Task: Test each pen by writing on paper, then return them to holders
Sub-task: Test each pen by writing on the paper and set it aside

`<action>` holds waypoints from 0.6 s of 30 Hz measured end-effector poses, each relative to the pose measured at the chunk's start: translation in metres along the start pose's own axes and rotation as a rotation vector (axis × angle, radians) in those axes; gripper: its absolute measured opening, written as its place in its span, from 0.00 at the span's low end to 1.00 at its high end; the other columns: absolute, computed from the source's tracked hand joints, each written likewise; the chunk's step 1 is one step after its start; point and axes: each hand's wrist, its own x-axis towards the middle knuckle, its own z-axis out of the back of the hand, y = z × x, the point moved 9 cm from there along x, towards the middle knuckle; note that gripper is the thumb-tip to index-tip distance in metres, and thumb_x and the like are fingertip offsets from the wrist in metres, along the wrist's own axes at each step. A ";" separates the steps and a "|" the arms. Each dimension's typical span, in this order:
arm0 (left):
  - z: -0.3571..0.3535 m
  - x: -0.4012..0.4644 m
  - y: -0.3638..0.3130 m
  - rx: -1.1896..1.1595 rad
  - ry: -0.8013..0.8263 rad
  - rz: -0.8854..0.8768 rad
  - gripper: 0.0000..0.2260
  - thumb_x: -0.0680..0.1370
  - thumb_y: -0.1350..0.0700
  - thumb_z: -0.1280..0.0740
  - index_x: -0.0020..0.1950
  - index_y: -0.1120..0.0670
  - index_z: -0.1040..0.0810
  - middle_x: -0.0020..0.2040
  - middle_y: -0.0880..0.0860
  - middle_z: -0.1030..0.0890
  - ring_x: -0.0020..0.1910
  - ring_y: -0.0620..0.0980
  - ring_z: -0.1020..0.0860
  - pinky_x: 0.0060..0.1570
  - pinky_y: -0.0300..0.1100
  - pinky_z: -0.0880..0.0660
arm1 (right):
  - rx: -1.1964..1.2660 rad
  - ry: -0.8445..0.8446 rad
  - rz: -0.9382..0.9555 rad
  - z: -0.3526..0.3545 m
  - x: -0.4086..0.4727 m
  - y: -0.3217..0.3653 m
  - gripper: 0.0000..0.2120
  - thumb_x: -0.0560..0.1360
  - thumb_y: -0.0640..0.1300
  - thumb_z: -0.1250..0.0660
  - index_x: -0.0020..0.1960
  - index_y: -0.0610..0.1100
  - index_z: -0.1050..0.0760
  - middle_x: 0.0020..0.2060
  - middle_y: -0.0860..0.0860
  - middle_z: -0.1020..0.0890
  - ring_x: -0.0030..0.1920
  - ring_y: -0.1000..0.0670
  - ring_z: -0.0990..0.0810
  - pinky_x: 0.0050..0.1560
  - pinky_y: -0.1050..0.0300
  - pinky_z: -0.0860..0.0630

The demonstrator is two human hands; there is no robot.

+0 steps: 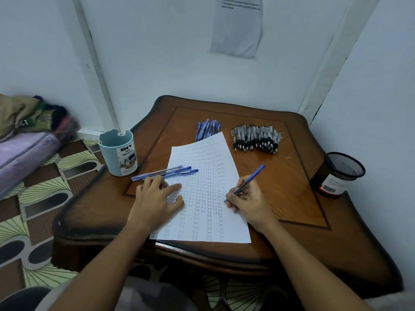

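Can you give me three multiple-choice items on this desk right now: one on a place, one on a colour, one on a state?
1. Where does the black wire-mesh pen holder stand on the brown wooden table?
A. at its right edge
B. on the paper
C. at its left edge

2. What colour is the round plastic desk organizer?
A. red
B. light blue
C. black

3. What is the right hand doing?
A. resting open
B. gripping a blue capped pen, tip on the white written sheet
C. lifting the holder

Answers: 1 A, it stands far right, beyond the sheet. 2 B, its wall is pale blue. 3 B, fingers curl round the pen while the left hand presses the sheet flat.
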 end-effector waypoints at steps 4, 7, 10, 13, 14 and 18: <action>-0.001 -0.001 0.000 0.001 0.006 0.003 0.26 0.72 0.35 0.46 0.63 0.41 0.20 0.47 0.45 0.32 0.52 0.46 0.35 0.55 0.46 0.39 | -0.005 0.018 0.003 -0.002 -0.002 -0.002 0.13 0.77 0.30 0.31 0.51 0.42 0.33 0.38 0.39 0.20 0.33 0.47 0.20 0.34 0.52 0.25; -0.001 -0.001 0.000 0.008 0.004 0.001 0.26 0.72 0.35 0.46 0.63 0.41 0.20 0.47 0.45 0.32 0.52 0.46 0.35 0.54 0.47 0.39 | -0.024 0.012 0.001 -0.002 -0.001 -0.004 0.13 0.77 0.30 0.31 0.50 0.43 0.33 0.39 0.40 0.20 0.34 0.47 0.20 0.35 0.52 0.24; 0.001 0.000 0.000 0.011 -0.008 0.003 0.26 0.72 0.35 0.46 0.62 0.41 0.19 0.47 0.45 0.32 0.52 0.46 0.35 0.54 0.46 0.39 | -0.048 0.000 0.009 -0.003 0.001 -0.005 0.13 0.77 0.31 0.31 0.50 0.44 0.33 0.40 0.40 0.20 0.37 0.44 0.19 0.37 0.51 0.23; 0.000 -0.001 0.001 0.011 -0.002 0.010 0.26 0.72 0.35 0.46 0.63 0.41 0.20 0.47 0.45 0.32 0.52 0.45 0.36 0.54 0.45 0.41 | -0.072 0.007 0.015 -0.004 0.001 -0.004 0.14 0.77 0.30 0.32 0.49 0.44 0.34 0.39 0.40 0.21 0.36 0.43 0.20 0.36 0.50 0.23; 0.000 -0.001 0.001 0.012 0.001 0.009 0.26 0.72 0.35 0.47 0.63 0.40 0.20 0.47 0.45 0.32 0.52 0.45 0.36 0.54 0.45 0.41 | -0.055 0.012 0.011 -0.004 0.001 -0.004 0.14 0.76 0.29 0.32 0.49 0.43 0.34 0.39 0.39 0.21 0.36 0.42 0.20 0.36 0.51 0.23; 0.000 0.000 0.000 0.008 -0.002 0.005 0.27 0.71 0.35 0.47 0.63 0.40 0.20 0.47 0.44 0.33 0.51 0.44 0.37 0.53 0.45 0.41 | -0.014 -0.016 0.005 -0.002 0.001 -0.003 0.14 0.77 0.29 0.32 0.50 0.42 0.34 0.39 0.38 0.21 0.37 0.42 0.19 0.36 0.52 0.21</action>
